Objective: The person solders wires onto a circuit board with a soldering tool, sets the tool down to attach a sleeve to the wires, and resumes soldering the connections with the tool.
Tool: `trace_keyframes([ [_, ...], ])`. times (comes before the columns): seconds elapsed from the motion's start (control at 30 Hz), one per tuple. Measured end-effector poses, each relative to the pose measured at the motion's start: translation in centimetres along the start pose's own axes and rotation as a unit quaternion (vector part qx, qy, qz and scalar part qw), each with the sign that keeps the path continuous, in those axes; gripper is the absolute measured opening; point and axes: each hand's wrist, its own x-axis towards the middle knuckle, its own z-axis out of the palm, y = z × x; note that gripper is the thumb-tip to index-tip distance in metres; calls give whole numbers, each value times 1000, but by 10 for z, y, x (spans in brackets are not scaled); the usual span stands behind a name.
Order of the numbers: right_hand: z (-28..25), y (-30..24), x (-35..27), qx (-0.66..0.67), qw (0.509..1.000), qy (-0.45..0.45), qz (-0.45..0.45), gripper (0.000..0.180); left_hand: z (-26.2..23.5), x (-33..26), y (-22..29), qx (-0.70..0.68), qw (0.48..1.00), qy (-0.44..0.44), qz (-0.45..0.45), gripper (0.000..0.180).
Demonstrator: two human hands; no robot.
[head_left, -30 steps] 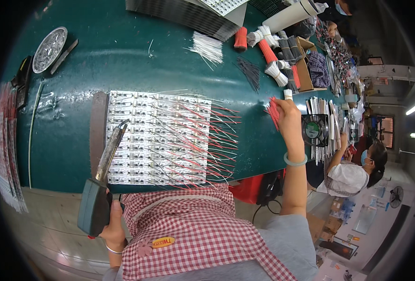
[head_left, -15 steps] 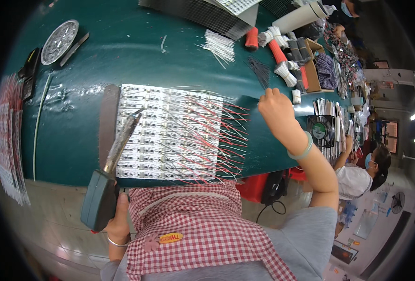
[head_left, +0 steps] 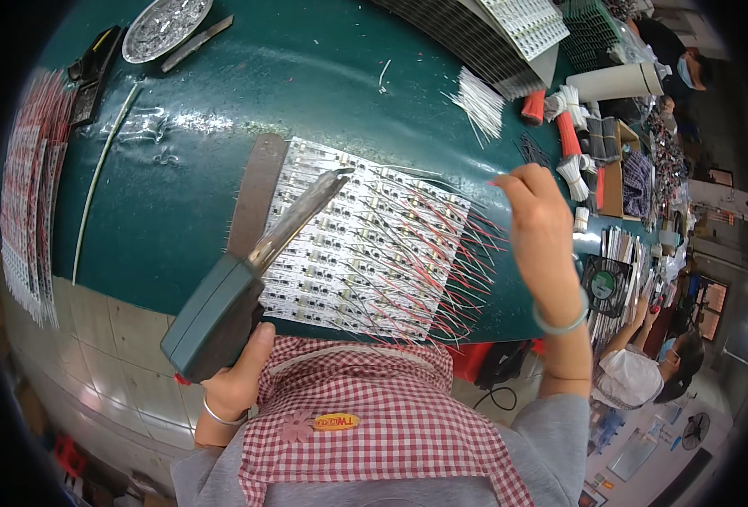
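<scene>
My left hand (head_left: pixel 243 376) is closed around the handle of a green soldering gun (head_left: pixel 213 317). Its metal barrel slants up over a panel of white circuit boards (head_left: pixel 306 283), and the tip is over the upper left part. Many thin red, black and white wires (head_left: pixel 467 291) run from the boards past the panel's right edge. My right hand (head_left: pixel 543 224) is raised right of the panel, thumb and fingers pinched together. Whatever they hold is too small to make out. Behind that hand lies a small pile of black wires (head_left: pixel 533 150).
A brown metal strip (head_left: pixel 254 198) lies along the panel's left edge. White cut wires (head_left: pixel 479 106), wire bundles (head_left: pixel 570 135) and a white bottle (head_left: pixel 614 82) are at the back right. Wired strips (head_left: pixel 32 194), a foil-lined dish (head_left: pixel 167 29) and a blade (head_left: pixel 196 42) lie left.
My right hand has come away from the black wire pile toward the panel. The soldering gun stays in my left hand over the panel's upper left. The whole view has shifted and turned.
</scene>
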Motion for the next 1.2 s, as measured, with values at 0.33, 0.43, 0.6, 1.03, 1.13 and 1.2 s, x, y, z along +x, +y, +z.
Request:
trace_keyframes([
  [0.33, 64, -92, 30, 269, 944, 189, -20, 31, 14, 30, 18, 89, 995, -40, 24, 27],
  [0.43, 64, -96, 29, 267, 947, 179, -20, 30, 14, 37, 18, 99, 993, -69, 2, 26],
  [0.6, 62, -95, 30, 264, 950, 164, -20, 31, 22, 45, 18, 107, 988, -96, 52, 22],
  [1.03, 61, -94, 30, 263, 953, 146, -31, 31, 26, 51, 23, 158, 977, -129, 59, 19],
  [1.13, 60, -95, 30, 260, 954, 143, -30, 31, 27, 51, 25, 164, 977, -124, 54, 18],
  [1.2, 59, -95, 30, 256, 956, 142, -28, 31, 28, 51, 28, 167, 977, -127, 27, 18],
])
